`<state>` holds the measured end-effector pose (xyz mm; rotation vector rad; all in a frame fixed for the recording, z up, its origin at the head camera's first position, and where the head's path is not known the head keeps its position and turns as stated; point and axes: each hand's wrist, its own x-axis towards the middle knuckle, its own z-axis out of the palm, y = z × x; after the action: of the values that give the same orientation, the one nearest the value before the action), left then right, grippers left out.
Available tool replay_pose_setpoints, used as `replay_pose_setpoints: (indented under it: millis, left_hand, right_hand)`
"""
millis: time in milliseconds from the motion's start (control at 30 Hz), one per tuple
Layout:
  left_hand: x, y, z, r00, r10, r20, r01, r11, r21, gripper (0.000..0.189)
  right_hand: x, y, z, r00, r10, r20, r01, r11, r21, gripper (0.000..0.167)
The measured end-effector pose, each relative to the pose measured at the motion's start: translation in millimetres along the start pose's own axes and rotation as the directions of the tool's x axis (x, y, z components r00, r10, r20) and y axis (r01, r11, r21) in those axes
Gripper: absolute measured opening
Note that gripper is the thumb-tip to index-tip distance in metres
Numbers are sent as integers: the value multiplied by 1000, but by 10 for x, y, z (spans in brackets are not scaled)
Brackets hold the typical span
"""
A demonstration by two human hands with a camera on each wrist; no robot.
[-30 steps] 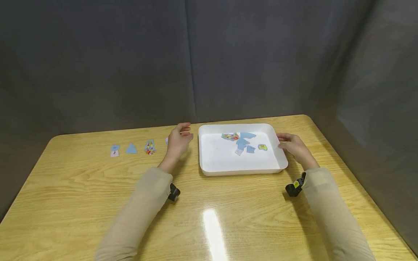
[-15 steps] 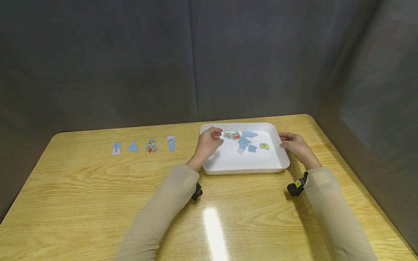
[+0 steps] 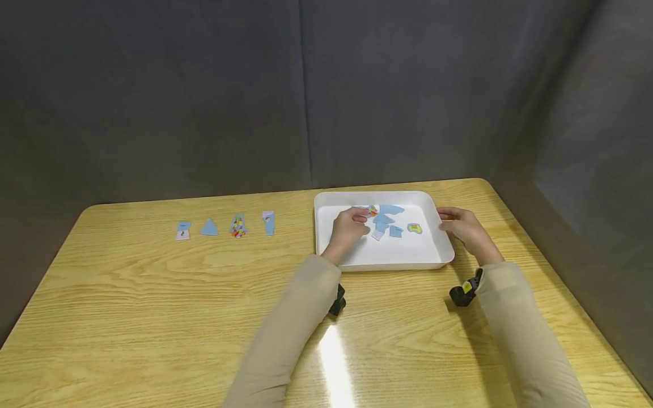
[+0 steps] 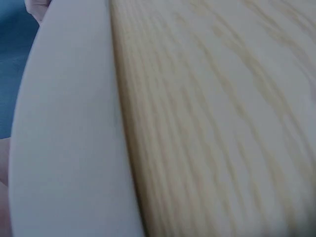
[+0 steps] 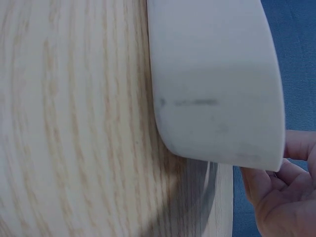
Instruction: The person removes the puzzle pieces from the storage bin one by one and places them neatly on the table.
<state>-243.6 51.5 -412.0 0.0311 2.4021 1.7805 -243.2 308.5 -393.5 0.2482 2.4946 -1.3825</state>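
Observation:
A white tray [image 3: 408,252] holds several paper cutouts: a blue cluster [image 3: 384,218], a small blue piece [image 3: 395,231], a yellow-centred piece [image 3: 414,228] and a multicoloured piece [image 3: 373,211]. Over the tray's left half is my left hand [image 3: 348,231], thumb and fingers apart, its fingertips right beside the multicoloured piece and covering part of it. At the tray's right rim my right hand [image 3: 466,231] holds the wall between thumb and fingers; the right wrist view shows its fingers [image 5: 289,180] behind the tray's corner. Blurred fingers [image 4: 37,7] peek past the tray wall in the left wrist view.
Left of the tray, a row of cutouts lies on the wooden table [image 3: 153,317]: a blue-and-white piece [image 3: 183,230], a blue triangle [image 3: 209,227], a multicoloured piece [image 3: 238,225] and a blue piece with a pale top [image 3: 268,222]. A dark curtain [image 3: 204,102] hangs behind.
My left hand has moved right, from beside the cutout row to over the tray, uncovering the blue piece with a pale top. The right hand stays at the tray's rim.

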Motion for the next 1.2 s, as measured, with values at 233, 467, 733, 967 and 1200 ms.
replay_pose_setpoints:
  millis: [233, 467, 733, 967, 1200]
  left_hand:
    - [35, -37, 131, 999, -31, -14, 32, 999, 39, 40]
    - [64, -67, 204, 1000, -6, 5, 5, 988, 152, 41]
    - [33, -74, 246, 997, 40, 71, -63, 935, 350, 36]
    - [5, -27, 274, 997, 14, 74, -47, 887, 460, 36]
    - [11, -1, 242, 993, 30, 116, -84, 866, 493, 39]
  right_hand:
    - [21, 21, -8, 1000, 2, 0, -2, 1000, 9, 58]
    - [31, 42, -3, 1000, -7, 3, 7, 1000, 15, 58]
    - [31, 42, -1, 1000, 5, -6, -5, 1000, 18, 58]
    - [17, 35, 2, 1000, 0, -2, 0, 1000, 14, 58]
    - [14, 28, -5, 1000, 11, -5, -11, 1000, 17, 58]
